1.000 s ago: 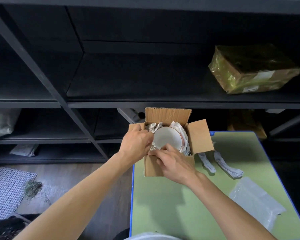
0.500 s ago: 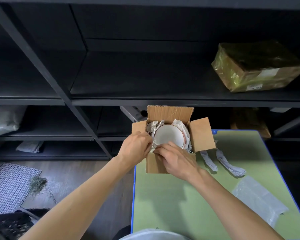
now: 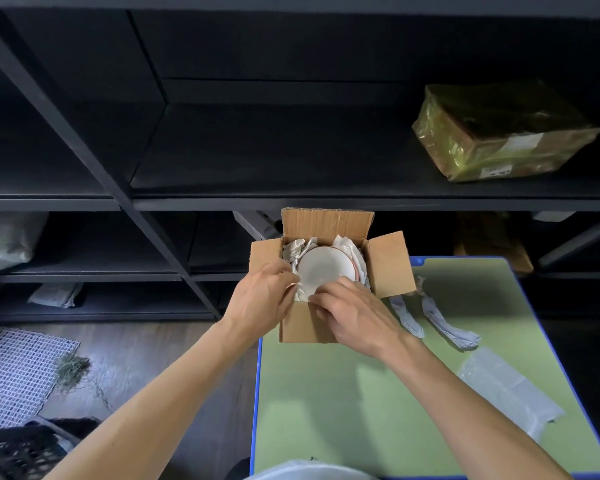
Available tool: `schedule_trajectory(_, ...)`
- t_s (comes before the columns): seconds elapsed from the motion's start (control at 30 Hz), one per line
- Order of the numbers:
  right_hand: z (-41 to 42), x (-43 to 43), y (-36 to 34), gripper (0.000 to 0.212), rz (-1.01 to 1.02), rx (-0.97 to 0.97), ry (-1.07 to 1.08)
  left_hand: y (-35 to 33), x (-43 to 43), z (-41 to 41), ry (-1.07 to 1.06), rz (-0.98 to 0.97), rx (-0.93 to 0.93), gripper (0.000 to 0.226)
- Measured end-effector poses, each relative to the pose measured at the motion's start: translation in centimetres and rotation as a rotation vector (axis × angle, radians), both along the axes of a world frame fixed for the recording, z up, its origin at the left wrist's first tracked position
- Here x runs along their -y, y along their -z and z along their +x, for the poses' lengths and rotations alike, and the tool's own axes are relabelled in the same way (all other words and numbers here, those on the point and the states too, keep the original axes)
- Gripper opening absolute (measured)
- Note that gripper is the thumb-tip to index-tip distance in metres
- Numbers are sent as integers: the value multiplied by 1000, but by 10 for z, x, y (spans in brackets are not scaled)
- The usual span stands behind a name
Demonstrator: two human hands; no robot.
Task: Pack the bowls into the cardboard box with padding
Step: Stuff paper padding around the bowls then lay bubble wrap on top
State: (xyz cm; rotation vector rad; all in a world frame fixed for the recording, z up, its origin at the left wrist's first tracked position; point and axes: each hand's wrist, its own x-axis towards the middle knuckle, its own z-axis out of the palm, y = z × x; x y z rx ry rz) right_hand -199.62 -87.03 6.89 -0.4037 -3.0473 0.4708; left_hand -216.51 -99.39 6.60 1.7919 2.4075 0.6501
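Sitting on near-left corner of green surface (image 3: 326, 393): cardboard box (image 3: 300, 325), all flaps open. Inside, mouth up: white bowl (image 3: 323, 270) with reddish rim, ringed by crumpled paper padding (image 3: 293, 249). Can't tell whether more bowls lie stacked beneath.

Left hand (image 3: 260, 299) at box's left wall, fingers curled, pinching paper beside bowl's left rim. Right hand (image 3: 354, 313) over near wall, fingers curled onto paper at bowl's near rim. Hands close together, not touching.

Judged step: tucking padding into gap between bowl and walls, probably to stop ceramic knocking cardboard. Near side looks thinnest, hence both hands there.

Lying just right of box, within reach as likely spare filler: twisted paper strips (image 3: 444, 323). Further toward near right: clear plastic sheet (image 3: 506, 389). On dark shelf behind: wrapped parcel (image 3: 499, 133), not involved.

Risk: pushing too hard and tilting bowl against wall.
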Motion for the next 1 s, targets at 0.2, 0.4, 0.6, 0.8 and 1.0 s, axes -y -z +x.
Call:
schedule_trajectory(0.2,34,-16,-10,31,-19,-93,34,-15,-17,32,39,45,37,18)
schedule_trajectory(0.4,85,-35,-10,25,-70,-104,107,-18,-44,89,112,-3,86,31)
schedule_trajectory(0.6,144,-65,8,20,-78,-21,217,-4,-74,145,248,-105,173,24)
schedule_trajectory(0.8,179,-98,37,29,-105,119,365,19,-103,184,274,-236,129,29)
schedule_trajectory(1.0,171,-137,63,34,-82,185,454,43,-150,195,168,-474,45,34)
